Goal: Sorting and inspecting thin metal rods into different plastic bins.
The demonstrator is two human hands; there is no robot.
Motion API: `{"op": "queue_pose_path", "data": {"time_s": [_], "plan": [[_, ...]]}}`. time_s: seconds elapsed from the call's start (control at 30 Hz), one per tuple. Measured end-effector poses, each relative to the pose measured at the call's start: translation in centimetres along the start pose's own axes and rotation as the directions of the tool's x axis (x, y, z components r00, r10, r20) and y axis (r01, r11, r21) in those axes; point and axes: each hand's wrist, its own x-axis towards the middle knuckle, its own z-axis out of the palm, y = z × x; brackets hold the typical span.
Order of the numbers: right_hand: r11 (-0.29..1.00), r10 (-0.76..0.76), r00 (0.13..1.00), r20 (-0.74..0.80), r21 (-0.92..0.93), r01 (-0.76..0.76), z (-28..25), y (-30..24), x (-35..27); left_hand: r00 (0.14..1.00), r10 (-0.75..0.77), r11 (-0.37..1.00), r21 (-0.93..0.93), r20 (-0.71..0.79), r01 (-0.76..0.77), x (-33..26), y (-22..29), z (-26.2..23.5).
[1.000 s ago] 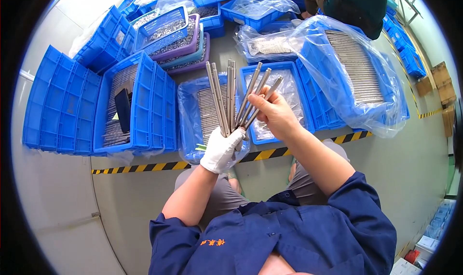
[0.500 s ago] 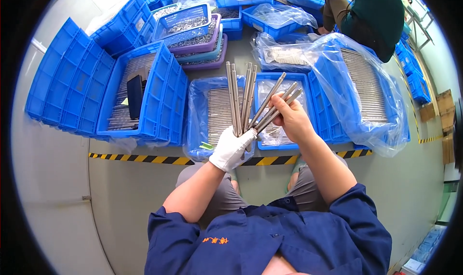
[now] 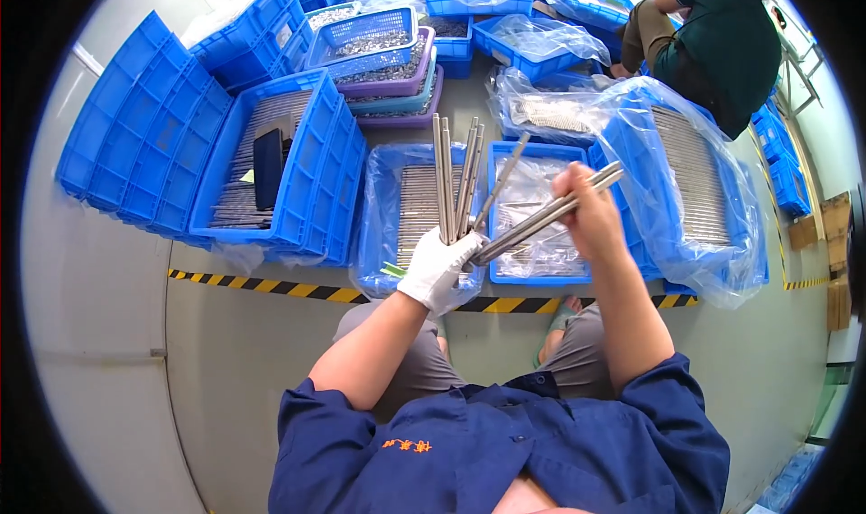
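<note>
Grey metal rods (image 3: 444,180) fan upward from a gloved left hand (image 3: 438,269), closed around their lower ends, as the bare right hand (image 3: 592,215) grips others slanting over a blue bin (image 3: 541,279); a slackened left grip could spill the splayed rods.

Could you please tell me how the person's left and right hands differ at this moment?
The left hand wears a white glove, while the right hand is bare. The left hand grips a spread of metal rods near their lower ends; the right hand holds slanted rods near their upper ends. Both hands are holding metal rods.
</note>
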Motion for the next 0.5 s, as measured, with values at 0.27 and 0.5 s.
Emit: {"op": "queue_pose_path", "data": {"time_s": [0.27, 0.5], "plan": [[0.953, -0.099, 0.992, -0.072, -0.294, 0.074, -3.4, 1.4, 1.8, 0.923, -0.009, 0.928, -0.340, 0.386, 0.152, -1.1, 0.1, 0.2], [0.984, 0.059, 0.939, 0.338, -0.178, 0.002, 1.2, 1.3, 0.8, 0.708, -0.036, 0.892, -0.298, 0.705, 0.341, -1.7, -0.5, 1.8]]}}
